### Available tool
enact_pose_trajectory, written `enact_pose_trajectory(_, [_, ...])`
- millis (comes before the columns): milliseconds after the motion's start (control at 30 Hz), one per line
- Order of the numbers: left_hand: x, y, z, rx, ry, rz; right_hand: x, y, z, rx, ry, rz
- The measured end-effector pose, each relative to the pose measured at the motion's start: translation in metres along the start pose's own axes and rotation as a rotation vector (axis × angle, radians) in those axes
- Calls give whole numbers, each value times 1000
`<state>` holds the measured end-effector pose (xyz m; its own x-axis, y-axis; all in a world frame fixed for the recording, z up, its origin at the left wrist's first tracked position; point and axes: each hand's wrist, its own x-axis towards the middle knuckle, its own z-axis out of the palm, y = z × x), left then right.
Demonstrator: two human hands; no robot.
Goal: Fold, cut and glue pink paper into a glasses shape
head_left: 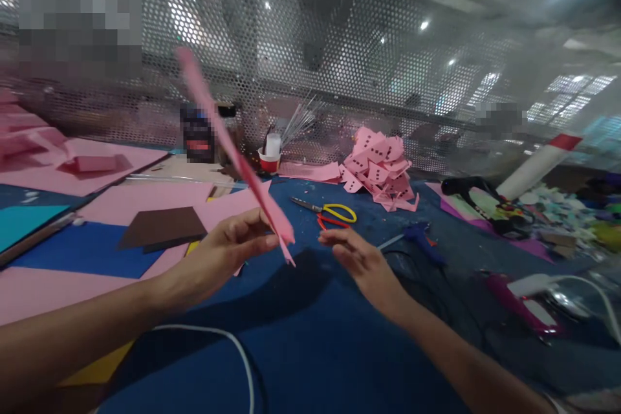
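Observation:
My left hand pinches the lower end of a long pink paper strip, which slants up and to the left, blurred by motion. My right hand hovers just to the right of the strip's tip, fingers stretched out and apart, holding nothing. Both hands are above a blue mat. Scissors with yellow and red handles lie just beyond my right hand.
A pile of pink punched paper pieces lies at the back. Pink sheets and a brown sheet lie left. A blue glue gun, a pink glue gun, a red cup, a white cable, and a perforated metal wall are also here.

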<state>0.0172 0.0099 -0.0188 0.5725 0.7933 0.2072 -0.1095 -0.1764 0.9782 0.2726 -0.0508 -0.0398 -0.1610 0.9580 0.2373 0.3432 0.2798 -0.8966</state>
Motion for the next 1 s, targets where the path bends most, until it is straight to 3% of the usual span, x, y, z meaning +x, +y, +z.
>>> enact_pose_trajectory(167, [2, -18, 4, -131, -181, 45, -9, -4, 14, 76, -208, 38])
enact_pose_trajectory(333, [9, -42, 3, -310, -383, 88, -9, 3, 22, 132, -225, 48])
enact_pose_trajectory(500, [-3, -20, 11, -250, -235, -139, -8, 6, 24, 200, -171, 114])
enact_pose_trajectory(600, [-5, -17, 12, -219, -13, -341, -7, 3, 19, 136, -70, 127])
enact_pose_trajectory(700, [1, -29, 5, -244, 244, -360, -4, 2, 12, 29, 27, 121])
enact_pose_trajectory(833, [9, -40, -5, -355, 206, -335, -2, 8, 6, -70, 97, 111])
enact_pose_trajectory(1000, [10, -33, -10, -405, 174, -287, 0, 13, 3, -148, 118, 103])
